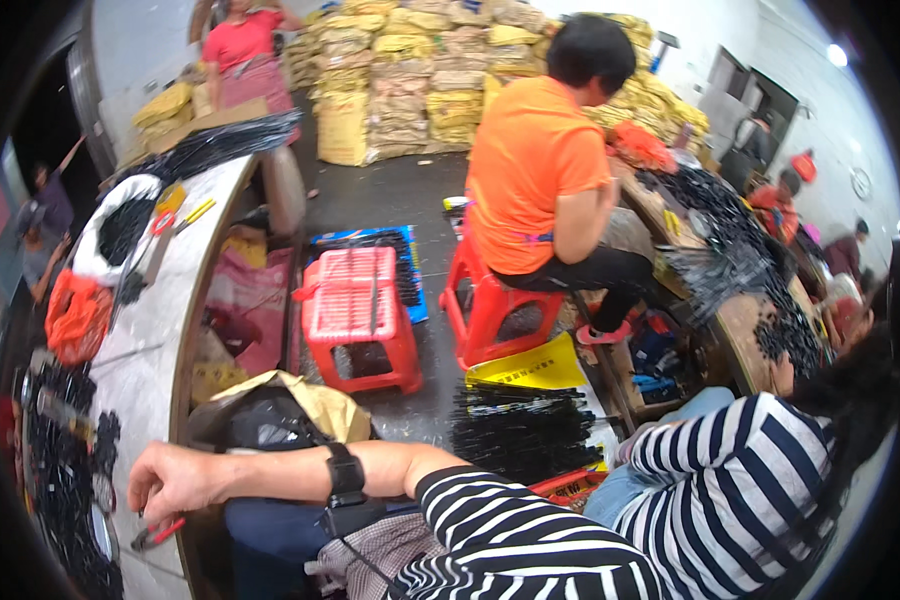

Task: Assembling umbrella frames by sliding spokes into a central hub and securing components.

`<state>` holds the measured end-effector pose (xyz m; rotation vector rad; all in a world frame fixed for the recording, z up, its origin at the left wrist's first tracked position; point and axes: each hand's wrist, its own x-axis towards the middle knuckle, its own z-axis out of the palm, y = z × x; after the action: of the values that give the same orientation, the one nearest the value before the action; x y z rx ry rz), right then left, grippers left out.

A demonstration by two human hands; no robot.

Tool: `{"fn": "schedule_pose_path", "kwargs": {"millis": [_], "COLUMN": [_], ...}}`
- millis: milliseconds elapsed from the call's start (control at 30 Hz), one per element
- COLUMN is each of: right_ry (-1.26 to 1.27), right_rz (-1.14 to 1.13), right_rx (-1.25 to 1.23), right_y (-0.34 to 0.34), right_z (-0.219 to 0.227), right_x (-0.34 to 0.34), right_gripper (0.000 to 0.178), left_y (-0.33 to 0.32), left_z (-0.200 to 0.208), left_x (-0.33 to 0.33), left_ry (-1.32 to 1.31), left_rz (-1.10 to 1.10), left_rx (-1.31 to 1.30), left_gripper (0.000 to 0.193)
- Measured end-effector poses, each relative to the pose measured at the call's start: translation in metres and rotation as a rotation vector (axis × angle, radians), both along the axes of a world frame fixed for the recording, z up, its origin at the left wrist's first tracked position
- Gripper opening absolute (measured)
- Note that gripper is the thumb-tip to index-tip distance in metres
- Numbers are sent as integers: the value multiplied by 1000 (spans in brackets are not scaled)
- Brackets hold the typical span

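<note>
My right hand (177, 480) reaches across to the pale worktop (165, 385) on the left, its fingers curled downward and pressed together. A black band (346, 474) is round that wrist. Just under the fingertips is a small red-handled hand tool (157, 534), which looks like pliers. I cannot tell whether the fingers grip it or something smaller. Close to the hand, along the worktop's far-left side, lie heaps of thin black strips or parts (60, 470). My left hand is out of the picture.
Beside the worktop stands an open sack (340, 410) with black plastic inside. Red stools (360, 310) and a bundle of black strips (520, 430) are on the floor. A co-worker in orange (535, 180) and another in stripes (730, 480) sit at right. Yellow sacks (400, 80) are stacked behind.
</note>
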<state>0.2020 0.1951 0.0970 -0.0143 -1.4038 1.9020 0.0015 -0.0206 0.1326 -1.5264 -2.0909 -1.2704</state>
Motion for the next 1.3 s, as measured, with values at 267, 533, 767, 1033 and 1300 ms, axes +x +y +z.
{"fn": "schedule_pose_path", "kwargs": {"millis": [267,533,767,1033,1300], "right_ry": [-280,-185,-275,-263,-253], "right_rz": [16,-81,-142,-242,-311], "right_rx": [62,499,999,1378,1375], "right_y": [-24,-74,-72,-77,-83], "right_z": [67,95,114,125,115], "right_x": [16,-29,-51,-55,-58], "right_gripper": [29,25,26,23,26], "left_y": [39,10,15,11,3], "left_z": [17,11,7,17,18], "left_x": [44,32,33,17,13], "left_ry": [-446,-409,-279,-281,-238], "left_rz": [-120,-132,-171,-305,-301], "left_rx": [122,307,346,193,136], "left_gripper": [18,17,21,32,38]}}
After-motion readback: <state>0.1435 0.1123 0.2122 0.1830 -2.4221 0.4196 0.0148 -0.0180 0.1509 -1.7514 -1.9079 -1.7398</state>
